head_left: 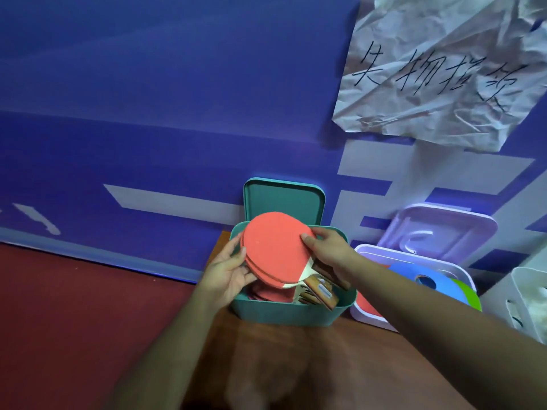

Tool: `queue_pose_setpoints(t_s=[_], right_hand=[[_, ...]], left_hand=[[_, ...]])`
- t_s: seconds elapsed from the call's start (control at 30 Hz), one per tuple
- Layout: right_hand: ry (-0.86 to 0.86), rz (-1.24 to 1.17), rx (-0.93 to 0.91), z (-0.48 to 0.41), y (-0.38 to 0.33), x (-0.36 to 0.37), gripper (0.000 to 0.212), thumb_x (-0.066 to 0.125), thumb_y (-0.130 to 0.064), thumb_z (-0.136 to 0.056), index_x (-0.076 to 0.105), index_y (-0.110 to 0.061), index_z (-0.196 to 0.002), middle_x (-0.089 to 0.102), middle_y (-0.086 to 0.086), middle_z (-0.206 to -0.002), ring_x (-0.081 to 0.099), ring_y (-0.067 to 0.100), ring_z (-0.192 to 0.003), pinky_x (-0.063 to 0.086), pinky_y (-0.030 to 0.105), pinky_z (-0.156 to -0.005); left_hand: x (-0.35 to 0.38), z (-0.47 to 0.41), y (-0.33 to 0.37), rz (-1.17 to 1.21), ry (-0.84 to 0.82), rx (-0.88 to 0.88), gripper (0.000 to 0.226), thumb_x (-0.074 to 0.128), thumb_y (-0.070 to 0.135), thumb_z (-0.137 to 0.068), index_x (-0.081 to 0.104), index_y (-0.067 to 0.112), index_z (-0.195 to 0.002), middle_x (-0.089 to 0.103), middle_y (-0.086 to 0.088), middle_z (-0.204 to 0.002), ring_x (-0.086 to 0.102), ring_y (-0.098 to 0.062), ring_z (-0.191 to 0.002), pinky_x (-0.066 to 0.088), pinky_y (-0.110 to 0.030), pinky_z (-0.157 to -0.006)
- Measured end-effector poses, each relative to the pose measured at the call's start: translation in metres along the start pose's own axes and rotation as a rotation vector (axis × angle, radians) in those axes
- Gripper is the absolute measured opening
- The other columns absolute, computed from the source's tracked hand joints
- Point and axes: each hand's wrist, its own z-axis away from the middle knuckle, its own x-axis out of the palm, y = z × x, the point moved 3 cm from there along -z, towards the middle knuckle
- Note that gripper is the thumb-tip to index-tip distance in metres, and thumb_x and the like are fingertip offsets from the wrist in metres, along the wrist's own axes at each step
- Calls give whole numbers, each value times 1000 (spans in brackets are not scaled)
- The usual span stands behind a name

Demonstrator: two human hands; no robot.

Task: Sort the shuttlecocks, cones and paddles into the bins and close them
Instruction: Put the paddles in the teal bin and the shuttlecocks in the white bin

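1. A brown wooden table [355, 365] is filling the nearest part of the view, and both forearms are reaching forward across it.
2. The left hand [228, 270] is gripping the left edge of a small stack of red paddles [275, 247], with its fingers curling underneath.
3. The right hand [328, 250] is holding the same stack at its right edge, with the thumb pressing on the top red face.
4. The stack is tilting over the open teal bin [290, 313], handles pointing down and right into it. More paddles are lying inside beneath.
5. Just right of the teal bin, a lilac bin [373, 318] is holding flat cones: a blue cone [420, 276] and a green cone [470, 294] are showing.
6. At the right edge, a white bin [527, 294] is holding something pale, possibly shuttlecocks, though it is too blurred to tell.
7. The teal lid [284, 202] is standing upright behind its bin, and the lilac lid [438, 229] is leaning back behind its own.
8. A blue wall [148, 113] is rising behind everything, meeting a red floor [74, 306] on the left.
9. A crumpled paper sheet [444, 69] with handwritten characters is hanging high on the wall.
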Motion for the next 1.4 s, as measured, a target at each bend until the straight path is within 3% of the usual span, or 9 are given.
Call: queue_pose_setpoints(t_s=[0.13,0.3,0.4,0.53,0.67,0.83,1.03,1.23,1.4], right_hand=[[-233,108,-22,-17,10,-5,81,71,-63,-75,45,-23,-140,60,-4,-129,62,14,-109,49,32,-99],[-427,533,-164,-25,24,1,129,86,-49,-60,-1,-30,-153,52,6,-130,55,23,-114,44,32,-97],[-359,772,-232,-33,39,6,121,79,-33,-68,-8,-31,-152,54,17,-114,59,32,-99,43,31,-79],[-350,887,-264,-36,64,11,112,69,-26,-71,-8,-30,-151,52,21,-118,60,38,-103,50,40,-87],[-332,953,-301,-40,84,23,108,67,-19,-75,-7,-23,-153,53,19,-116,60,37,-104,50,40,-87],[-292,928,-284,-50,100,21,106,65,-14,-77,-7,-15,-155,50,20,-130,59,37,-108,47,38,-86],[-239,1001,-346,-52,102,22,102,65,-25,-80,-2,-13,-156,51,17,-134,52,35,-118,41,36,-97],[-76,772,-342,-39,81,-4,88,65,-52,-83,29,-9,-149,46,14,-136,43,32,-130,34,36,-110],[150,580,-249,-52,26,-27,68,56,-44,-94,35,-4,-144,45,18,-140,42,32,-131,35,38,-109]], left_hand=[[-5,-18,-14,3,130,77,35,42,-1,-96,54,16,-124,70,-11,-109,70,-30,-93,59,-48,-71],[-13,-37,-29,-10,257,77,34,41,-2,-98,49,10,-129,67,-13,-109,64,-31,-99,57,-51,-77],[-20,-50,-43,-160,327,-13,32,39,-1,-97,53,7,-125,66,-16,-111,65,-30,-97,56,-53,-82],[-40,-61,-59,-485,416,-187,33,46,8,-83,59,8,-113,66,-14,-115,63,-28,-103,51,-48,-93],[-82,-94,-78,-803,473,-246,52,53,21,-59,66,2,-105,70,-19,-105,67,-31,-98,57,-48,-87],[-70,-99,-72,-1292,409,-255,27,65,17,-80,70,-1,-100,71,-20,-98,67,-31,-93,49,-33,-74],[-57,-93,-64,-1674,313,-125,40,68,25,-82,62,3,-115,60,-21,-114,58,-35,-108,44,-34,-93],[-51,-71,-9,-1687,311,351,35,48,19,-74,64,3,-101,58,-17,-101,56,-38,-97,45,-41,-91],[-34,-89,41,-1480,420,267,38,57,18,-87,55,0,-120,55,-20,-118,52,-36,-112,40,-38,-95]])
